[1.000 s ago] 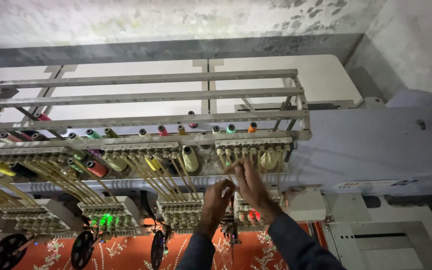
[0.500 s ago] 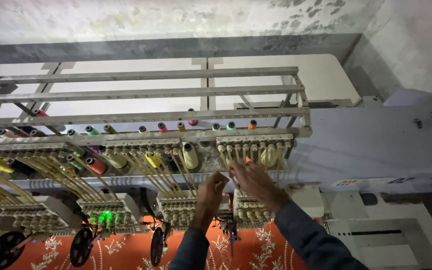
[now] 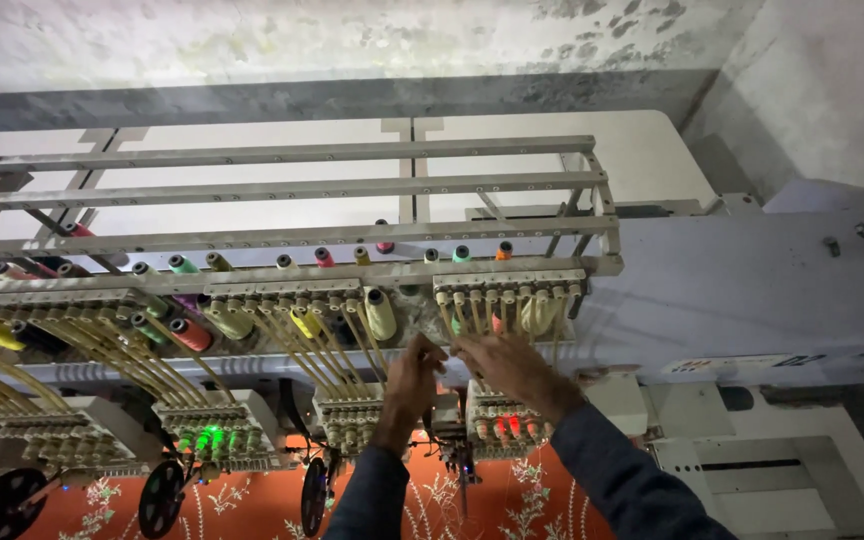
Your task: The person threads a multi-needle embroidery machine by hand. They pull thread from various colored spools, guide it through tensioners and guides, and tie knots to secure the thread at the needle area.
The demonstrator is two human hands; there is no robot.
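I look down on a multi-head embroidery machine (image 3: 712,290). My left hand (image 3: 414,378) and my right hand (image 3: 504,365) are raised side by side at the thread guides below the rack, just above an embroidery head (image 3: 497,420) with red lights. The fingertips of both hands pinch close together, apparently on fine thread that is too thin to make out. Both arms wear dark blue sleeves. Coloured thread cones (image 3: 380,312) in yellow, green, red and orange sit in rows on the rack right above my hands.
A grey metal thread rack (image 3: 282,190) spans the machine top. More heads stand at the left, one with green lights (image 3: 210,438). Orange fabric (image 3: 252,510) with white embroidery lies below. Black handwheels (image 3: 160,495) hang at the lower left. A stained wall stands behind.
Both hands have risen slightly and drawn closer together at the thread guides. The view has shifted down a little.
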